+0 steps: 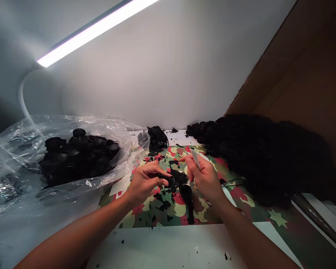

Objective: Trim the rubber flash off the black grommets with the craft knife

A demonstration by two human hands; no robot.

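Note:
My left hand (145, 181) pinches a small round black rubber part (170, 180) over a camouflage-patterned mat (182, 209). My right hand (203, 175) is closed round a thin pale blade-like tool (196, 158), its tip pointing up and away, right beside the part. Black trimmings (164, 203) lie scattered on the mat under both hands. A dark elongated object (188, 198) lies just below the hands.
A clear plastic bag (72, 157) of several black round parts sits at the left. A big heap of black parts (263, 153) fills the right. A small black scrap pile (156, 140) lies at the back. A white surface (170, 246) is nearest me; a light bar (95, 30) hangs above.

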